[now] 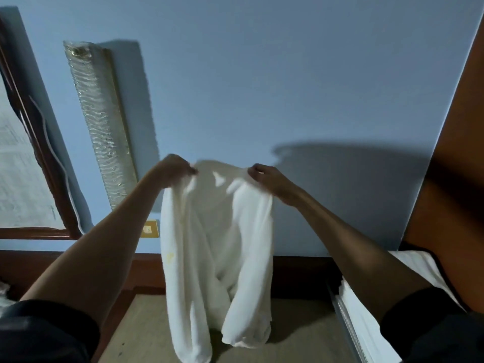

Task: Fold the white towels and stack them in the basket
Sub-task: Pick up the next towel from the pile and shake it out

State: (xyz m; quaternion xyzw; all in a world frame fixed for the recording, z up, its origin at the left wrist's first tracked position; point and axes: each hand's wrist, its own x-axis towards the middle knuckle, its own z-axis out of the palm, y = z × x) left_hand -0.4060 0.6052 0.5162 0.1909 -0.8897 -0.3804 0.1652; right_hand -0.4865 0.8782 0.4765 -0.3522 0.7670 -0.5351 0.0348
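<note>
Pinching the top corners of the hanging white towel [214, 247], left hand [171, 170] and right hand [267, 179] next must join corners for folding.

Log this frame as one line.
left hand grips towel top edge | right hand grips top edge | towel hangs loose over table

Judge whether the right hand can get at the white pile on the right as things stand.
Probably not yet: the right hand pinches the towel, held up with the left hand. The pile lies low beside that forearm, nothing between, so letting go would free it.
</note>
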